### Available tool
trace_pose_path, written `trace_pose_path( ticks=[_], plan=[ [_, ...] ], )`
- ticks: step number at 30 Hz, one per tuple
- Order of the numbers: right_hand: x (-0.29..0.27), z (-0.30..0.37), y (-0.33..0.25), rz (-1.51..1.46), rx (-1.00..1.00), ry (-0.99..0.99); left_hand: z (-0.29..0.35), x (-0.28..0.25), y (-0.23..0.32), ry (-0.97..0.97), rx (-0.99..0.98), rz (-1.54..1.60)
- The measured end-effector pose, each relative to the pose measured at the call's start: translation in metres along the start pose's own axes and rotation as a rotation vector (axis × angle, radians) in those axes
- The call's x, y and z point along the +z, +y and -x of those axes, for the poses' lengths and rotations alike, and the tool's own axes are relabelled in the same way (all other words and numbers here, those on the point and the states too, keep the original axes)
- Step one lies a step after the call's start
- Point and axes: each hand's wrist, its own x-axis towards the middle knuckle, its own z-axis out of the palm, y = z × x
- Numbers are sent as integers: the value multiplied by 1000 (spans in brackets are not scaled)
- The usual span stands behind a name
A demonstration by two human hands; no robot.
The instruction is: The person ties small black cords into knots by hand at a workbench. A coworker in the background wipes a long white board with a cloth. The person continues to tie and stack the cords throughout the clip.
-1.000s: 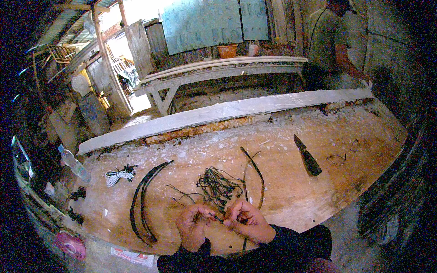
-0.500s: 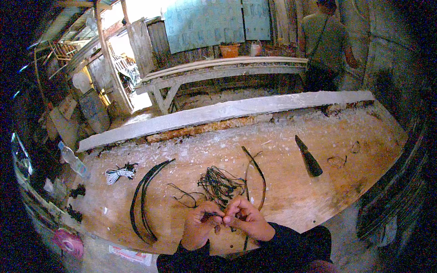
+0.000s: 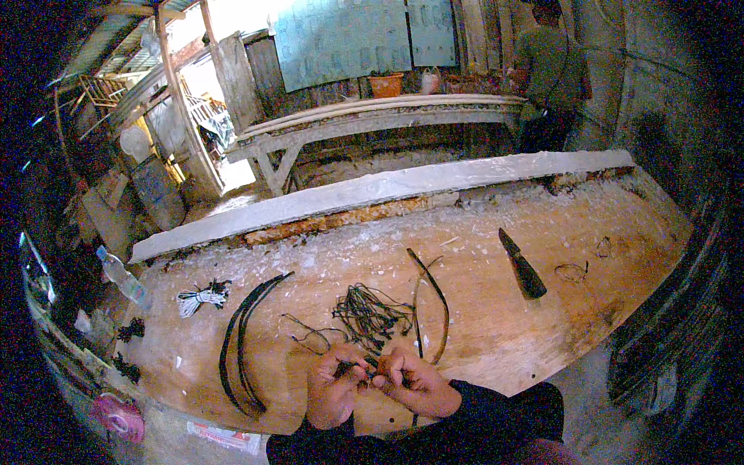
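Observation:
My left hand (image 3: 333, 387) and my right hand (image 3: 418, 385) meet above the near middle of the wooden board. The fingertips of both are pinched close together on a small dark strand (image 3: 372, 362), mostly hidden by the fingers. Just beyond them lies a tangled bundle of thin dark cords (image 3: 370, 314), with a loose dark cord (image 3: 310, 332) to its left. Curved dark strips (image 3: 235, 341) rest left of my hands. More curved strips (image 3: 442, 298), dark and brown, lie to the right of the bundle and reach toward my right hand.
A dark knife-shaped piece (image 3: 523, 267) and a thin loop (image 3: 572, 271) lie on the right. At left are a tied white cord bundle (image 3: 203, 298) and a clear bottle (image 3: 122, 277). A pale raised beam (image 3: 387, 188) edges the board's far side. A person (image 3: 550, 77) stands behind.
My fingers have shifted around the dark strand, and the right hand's fingers are more curled. The view has moved slightly. The person at the back has turned and brought an arm in.

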Motion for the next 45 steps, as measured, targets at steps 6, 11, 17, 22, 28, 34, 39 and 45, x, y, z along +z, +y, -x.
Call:
trace_pose_path(
  ticks=[6,11,17,22,28,34,39,45],
  plan=[
    [-2,-6,-9,217,77,-29,-2,-3,-1,80,192,-278],
    [-5,-10,-20,561,100,-74,-3,0,6,-30,256,-527],
    [-10,-9,-32,42,317,194,-6,9,10,-340,157,-661],
    [-6,-12,-32,33,269,291,-5,11,14,-384,162,-754],
    [-16,-13,-33,40,324,384,-4,14,17,-362,139,-847],
    [-20,-17,-33,2,248,430,-3,7,17,-293,179,-606],
    [-25,-14,-54,-58,194,373,-8,2,10,-46,250,-486],
    [-32,3,-93,87,-4,9,-6,-1,9,11,257,-359]
  ],
)
